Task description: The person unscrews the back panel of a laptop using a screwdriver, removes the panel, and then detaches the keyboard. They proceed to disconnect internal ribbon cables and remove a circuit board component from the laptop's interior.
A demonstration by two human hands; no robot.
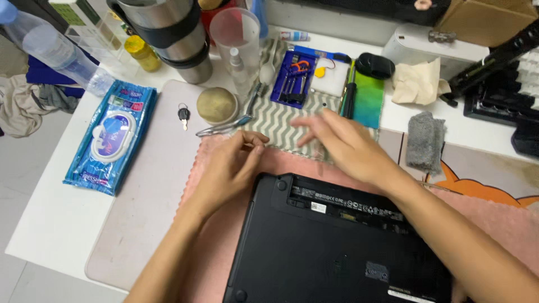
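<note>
Left hand (233, 163) is resting on the pink cloth (224, 224) at 10 o'clock of the upturned laptop (337, 247), fingers curled, pinching together. Right hand (342, 143) is hovering at 12 o'clock, fingers spread, gripping nothing.

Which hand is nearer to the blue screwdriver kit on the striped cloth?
The right hand. Its blurred fingertips lie on the cloth just below the blue screwdriver kit. The left hand sits farther down and to the left, on the pink towel.

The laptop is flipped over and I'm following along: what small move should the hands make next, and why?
Probably the right hand reaches on to the blue screwdriver kit. The black laptop lies underside up on the pink cloth, both hands look empty, and the left hand rests by its corner.
</note>
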